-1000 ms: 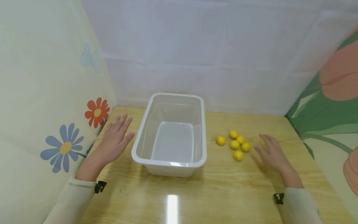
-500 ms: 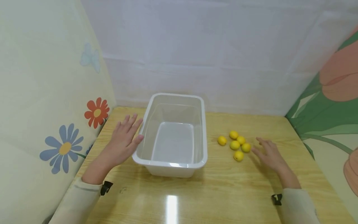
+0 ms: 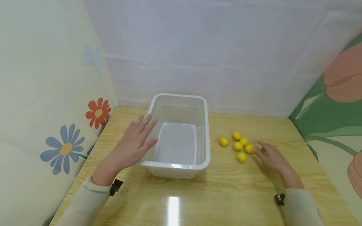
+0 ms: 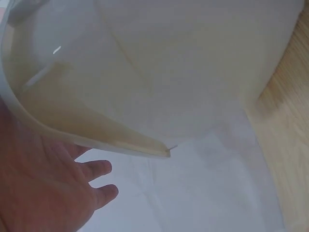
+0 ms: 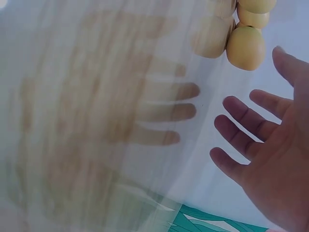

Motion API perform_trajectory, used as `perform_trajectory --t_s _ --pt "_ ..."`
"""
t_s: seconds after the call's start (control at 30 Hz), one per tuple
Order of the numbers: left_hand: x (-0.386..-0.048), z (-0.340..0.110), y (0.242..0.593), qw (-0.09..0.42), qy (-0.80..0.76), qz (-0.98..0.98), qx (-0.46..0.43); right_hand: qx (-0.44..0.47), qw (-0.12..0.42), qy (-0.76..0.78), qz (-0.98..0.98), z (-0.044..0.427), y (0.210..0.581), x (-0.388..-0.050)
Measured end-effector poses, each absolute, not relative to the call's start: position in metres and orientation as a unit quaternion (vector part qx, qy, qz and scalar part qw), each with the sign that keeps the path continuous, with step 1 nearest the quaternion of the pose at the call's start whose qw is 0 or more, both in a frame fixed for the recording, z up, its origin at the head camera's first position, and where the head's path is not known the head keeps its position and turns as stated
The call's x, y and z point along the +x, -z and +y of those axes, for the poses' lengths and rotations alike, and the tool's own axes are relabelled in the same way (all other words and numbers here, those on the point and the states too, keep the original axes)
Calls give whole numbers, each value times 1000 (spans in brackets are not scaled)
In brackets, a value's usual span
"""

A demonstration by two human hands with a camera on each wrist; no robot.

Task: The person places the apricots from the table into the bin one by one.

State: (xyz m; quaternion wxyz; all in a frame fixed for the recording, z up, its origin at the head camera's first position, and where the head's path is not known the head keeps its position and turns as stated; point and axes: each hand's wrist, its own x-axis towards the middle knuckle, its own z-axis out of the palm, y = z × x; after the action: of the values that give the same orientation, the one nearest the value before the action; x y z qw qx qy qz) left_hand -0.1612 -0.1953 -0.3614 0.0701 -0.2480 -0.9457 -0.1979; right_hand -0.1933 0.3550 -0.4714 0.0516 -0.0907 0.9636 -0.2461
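Overlapping the left rim of the white tub (image 3: pixel 173 173) in the head view is the left hand (image 3: pixel 131 147), with its back turned up, the fingers straight and spread apart, holding nothing. They point to the far right; whether the palm touches the rim, I cannot tell. The tub stands on the wooden table (image 3: pixel 226 194), its long side going from near to far. To the right of it lies the lone lemon (image 3: pixel 223 142), a little apart from the group of five lemons (image 3: pixel 238 146). In this group, the rightmost lemon (image 3: pixel 249 148) is the closest one to the right hand (image 3: pixel 272 158): it lies just to the left of the thumb, so this hand is clearly the nearer one. The lemons look almost round, therefore their long axis is difficult to judge. The right hand extends from the near right side toward the far left, its fingers slightly bent and loose, the thumb apart from them, with nothing in hold. In the right wrist view, a small gap seems to separate this lemon from the thumb.
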Motion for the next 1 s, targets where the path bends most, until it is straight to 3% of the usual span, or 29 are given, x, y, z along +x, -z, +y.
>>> perform_trajectory --t_s 0.2,1.0 --pt "-163 -189 361 57 193 -949 -241 -86 75 251 961 353 470 -195" --pt "-163 -183 365 15 193 -956 -220 -123 81 222 964 346 470 -208"
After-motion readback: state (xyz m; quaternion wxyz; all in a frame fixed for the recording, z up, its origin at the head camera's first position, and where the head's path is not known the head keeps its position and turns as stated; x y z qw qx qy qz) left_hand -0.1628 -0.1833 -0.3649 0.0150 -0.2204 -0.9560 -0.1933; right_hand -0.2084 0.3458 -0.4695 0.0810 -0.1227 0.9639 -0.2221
